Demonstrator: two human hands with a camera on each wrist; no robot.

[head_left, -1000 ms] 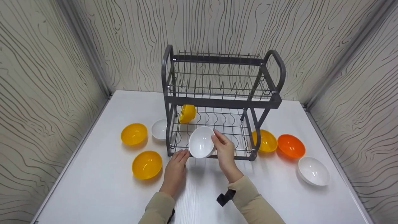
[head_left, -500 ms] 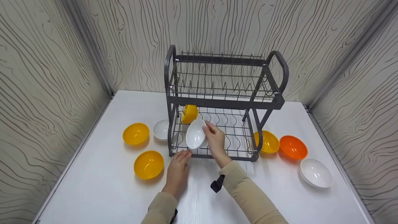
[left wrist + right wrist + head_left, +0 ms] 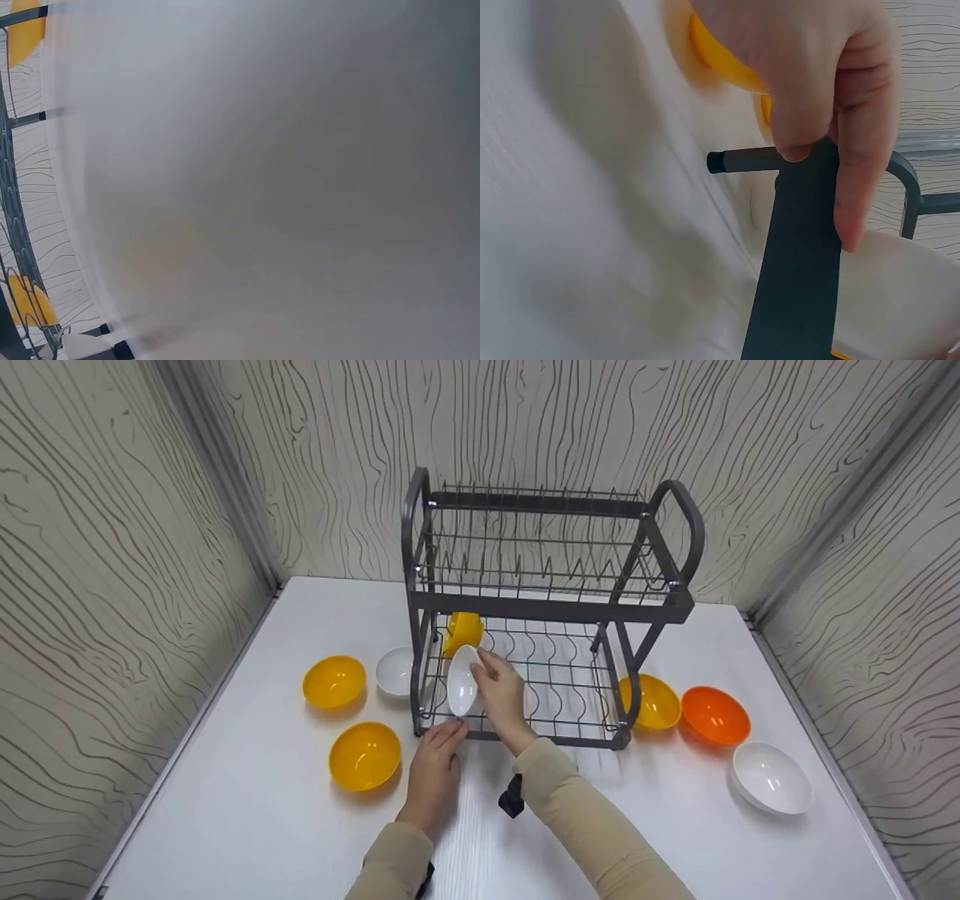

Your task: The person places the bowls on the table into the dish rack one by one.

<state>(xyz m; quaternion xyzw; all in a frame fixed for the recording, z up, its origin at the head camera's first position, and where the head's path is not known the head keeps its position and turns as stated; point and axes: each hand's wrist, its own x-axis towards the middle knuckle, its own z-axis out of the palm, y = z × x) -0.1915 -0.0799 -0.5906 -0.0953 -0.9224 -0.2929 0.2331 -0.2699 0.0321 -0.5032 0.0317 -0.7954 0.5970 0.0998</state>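
My right hand (image 3: pixel 501 701) pinches a white bowl (image 3: pixel 461 684) by its rim, between thumb and fingers. Tipped nearly on its side, the bowl is at the left part of the dish rack's lower tier, in front of a yellow bowl (image 3: pixel 463 634) standing on edge there. The dark two-tier dish rack (image 3: pixel 551 607) has its front bar (image 3: pixel 795 277) between the thumb and fingers of my left hand (image 3: pixel 435 769), as the right wrist view shows. In that view the white bowl (image 3: pixel 900 300) appears at lower right. Neither hand shows in the left wrist view.
Left of the rack lie two yellow bowls, one farther back (image 3: pixel 334 682) and one nearer (image 3: pixel 365 756), plus a small white bowl (image 3: pixel 394 671) partly behind the upright. To the right are a yellow bowl (image 3: pixel 655 703), an orange bowl (image 3: pixel 715 716) and a white bowl (image 3: pixel 772 778).
My right hand has moved left and a little farther in over the lower tier, turning the white bowl from facing me to nearly edge-on. The left hand stays at the rack's front bar.
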